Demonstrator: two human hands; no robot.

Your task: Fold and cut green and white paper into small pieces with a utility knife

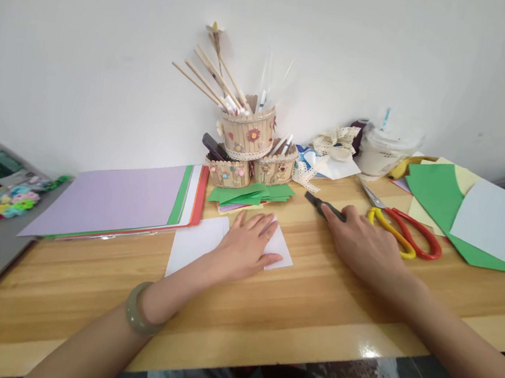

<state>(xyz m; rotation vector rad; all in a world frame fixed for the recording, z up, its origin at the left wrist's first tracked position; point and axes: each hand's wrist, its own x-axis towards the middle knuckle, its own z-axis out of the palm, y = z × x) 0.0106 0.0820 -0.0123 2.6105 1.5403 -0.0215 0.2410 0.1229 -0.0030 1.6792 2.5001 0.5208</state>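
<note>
Left hand flat, fingers spread on white paper, apparently steadying it; one sheet or two, cannot tell. Right hand grips one black tool close to tabletop, likely for control. Right of right hand: one pair scissors, handy. Beyond left hand: overlapping green pieces, uncountable; then three decorated tubs, seemingly for storage.
</note>
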